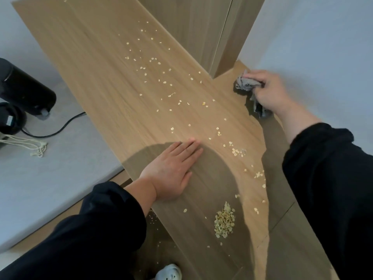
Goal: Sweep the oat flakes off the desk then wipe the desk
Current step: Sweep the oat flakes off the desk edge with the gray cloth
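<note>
A long wooden desk (105,63) runs from the top left to the bottom right. Loose oat flakes (159,63) lie scattered along its middle. A small heap of oat flakes (224,222) sits near the front end. My left hand (171,170) lies flat on the desk, fingers straight and together, left of the heap. My right hand (270,91) grips a crumpled grey cloth (247,83) at the desk's right side, close to the white wall.
A wooden door and frame (201,27) stand behind the desk. A grey bed surface (40,178) lies to the left with a black bottle (26,87), a black cable (64,126) and white cords (30,145). A white shoe (168,272) and a few flakes show on the floor below.
</note>
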A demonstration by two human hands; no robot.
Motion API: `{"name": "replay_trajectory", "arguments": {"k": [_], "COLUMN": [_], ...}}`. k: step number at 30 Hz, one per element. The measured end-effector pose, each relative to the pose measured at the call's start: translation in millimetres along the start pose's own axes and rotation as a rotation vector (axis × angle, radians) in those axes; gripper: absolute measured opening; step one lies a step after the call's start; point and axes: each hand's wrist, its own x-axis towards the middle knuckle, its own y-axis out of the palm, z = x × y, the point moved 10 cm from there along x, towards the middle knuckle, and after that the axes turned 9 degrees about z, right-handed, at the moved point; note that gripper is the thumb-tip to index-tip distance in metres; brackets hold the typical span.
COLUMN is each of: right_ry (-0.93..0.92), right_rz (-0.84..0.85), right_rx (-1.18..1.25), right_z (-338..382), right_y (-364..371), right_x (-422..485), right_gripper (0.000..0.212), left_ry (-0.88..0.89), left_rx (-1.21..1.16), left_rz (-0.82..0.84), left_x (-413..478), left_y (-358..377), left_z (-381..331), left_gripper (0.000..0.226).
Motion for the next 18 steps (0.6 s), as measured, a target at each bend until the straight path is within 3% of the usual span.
{"name": "replay_trajectory", "arguments": {"k": [4,9,13,15,18], "right_ry": [-0.046,-0.187,-0.014,-0.027,0.076], "right_rz": [0.114,0.365,0.159,0.107,0.214], "right_rx": [-0.05,-0.046,0.109,-0.035,-0.347], "right_z": [7.1,35.4,7.4,-13.2,-73.1], "right_y": [37.4,75.4,1.4,-28.4,-30.1], "right_x": [-2.1,-74.2,-99.1,-109.8,-132.4], "right_gripper": [0.06,0.06,0.053,0.056,0.057], "left_ry": [-0.008,-0.016,-0.011,0.0,-0.002], "left_rx": [0.01,0.015,0.002,0.0,-0.047], "left_rz": [0.007,0.038,0.059,0.062,0.043], "left_x": [0.1,0.2,0.8,1.7,2.5], "left_y": [0.4,0.6,2.6,4.2,4.1], "left_z": [0.9,0.5,-0.3,0.4,2.6], "left_gripper": [0.065,0.068,0.071,0.071,0.071]}}
